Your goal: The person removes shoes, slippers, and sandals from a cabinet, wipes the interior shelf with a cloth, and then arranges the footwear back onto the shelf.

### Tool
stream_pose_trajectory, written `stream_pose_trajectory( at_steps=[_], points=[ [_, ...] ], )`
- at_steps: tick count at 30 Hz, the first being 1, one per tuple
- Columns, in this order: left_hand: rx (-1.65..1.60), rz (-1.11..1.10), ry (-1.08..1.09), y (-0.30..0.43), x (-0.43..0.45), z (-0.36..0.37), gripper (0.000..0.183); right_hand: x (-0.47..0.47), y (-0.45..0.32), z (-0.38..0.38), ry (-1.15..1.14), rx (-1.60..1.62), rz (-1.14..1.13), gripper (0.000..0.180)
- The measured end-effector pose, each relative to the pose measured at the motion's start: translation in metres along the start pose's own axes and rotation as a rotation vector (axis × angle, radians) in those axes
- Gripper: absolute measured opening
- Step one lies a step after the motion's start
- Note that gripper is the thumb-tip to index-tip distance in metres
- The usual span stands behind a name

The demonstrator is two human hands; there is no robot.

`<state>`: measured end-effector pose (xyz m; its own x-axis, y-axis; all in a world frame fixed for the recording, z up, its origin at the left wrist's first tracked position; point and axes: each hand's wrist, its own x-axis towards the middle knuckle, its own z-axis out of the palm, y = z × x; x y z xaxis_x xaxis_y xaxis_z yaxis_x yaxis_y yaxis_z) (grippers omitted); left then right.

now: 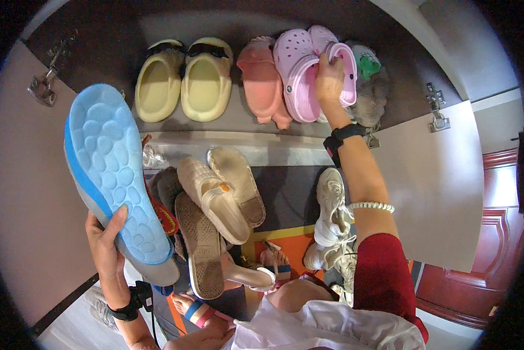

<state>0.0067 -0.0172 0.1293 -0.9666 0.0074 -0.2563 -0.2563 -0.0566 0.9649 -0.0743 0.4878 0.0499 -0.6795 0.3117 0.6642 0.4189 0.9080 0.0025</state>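
Observation:
My left hand [106, 245] grips a blue cushioned insole [113, 166] with a grey item beneath it, at the left. At the upper right my right hand [330, 83] is on a pair of pink perforated clogs [300, 87] in the cabinet, its fingers at their inner sides and partly hidden. Salmon-pink slippers [259, 83] stand just left of the clogs, and a pair of pale yellow slippers [206, 87] farther left. Grey furry slippers [369, 100] lie to the right of my right hand.
Below the shelf edge [235, 136] lie beige slippers [216, 201], some sole up, on a patterned mat. White sneakers [330, 210] are piled beneath my right arm. Open cabinet doors [432, 188] with metal hinges [438, 109] flank both sides. A reddish wooden door [489, 245] stands at the far right.

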Motion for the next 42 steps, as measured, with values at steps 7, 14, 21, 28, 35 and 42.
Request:
stream_pose_trajectory(
  at_steps=[7, 14, 21, 28, 35, 42],
  points=[
    [0.015, 0.001, 0.008, -0.003, 0.003, -0.003, 0.045, 0.000, 0.002, -0.001, -0.145, -0.048, 0.001, 0.043],
    [-0.030, 0.020, -0.022, 0.000, 0.001, -0.002, 0.042, -0.058, -0.018, -0.065, -0.143, 0.448, -0.136, 0.047],
    [-0.010, 0.036, -0.041, 0.004, -0.003, -0.002, 0.041, -0.110, -0.041, -0.050, -0.265, 0.402, -0.299, 0.075],
    [-0.024, 0.031, -0.045, -0.001, -0.001, -0.005, 0.042, -0.089, -0.036, -0.028, -0.198, 0.233, -0.297, 0.063],
    [-0.049, 0.032, -0.044, -0.001, -0.004, -0.008, 0.043, -0.079, -0.034, -0.020, -0.367, 0.065, -0.264, 0.073],
    [0.037, 0.070, -0.019, 0.010, -0.014, -0.003, 0.044, -0.087, -0.032, -0.018, -0.217, 0.175, -0.282, 0.058]
  ],
)
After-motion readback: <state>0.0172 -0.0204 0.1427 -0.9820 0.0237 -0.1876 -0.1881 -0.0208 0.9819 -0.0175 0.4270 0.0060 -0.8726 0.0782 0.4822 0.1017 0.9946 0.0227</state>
